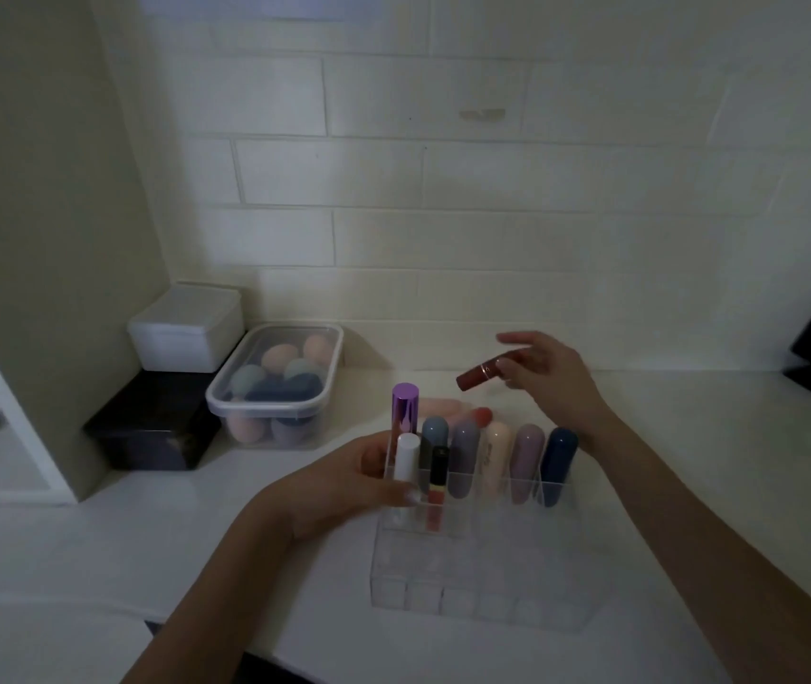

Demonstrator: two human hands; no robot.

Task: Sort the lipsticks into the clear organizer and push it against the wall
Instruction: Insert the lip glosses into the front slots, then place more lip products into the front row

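Now | left hand [344, 481] grips organizer [482, 575] | right hand [556, 372] pinches one lipstick [480, 376] | eight slotted

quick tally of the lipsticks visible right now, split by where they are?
Standing in the clear organizer: 8, from the purple-capped tube to the navy one
Held in the right hand: 1, dark red lipstick
Lying behind the organizer: at least 1, pink; partly hidden
Total: at least 10
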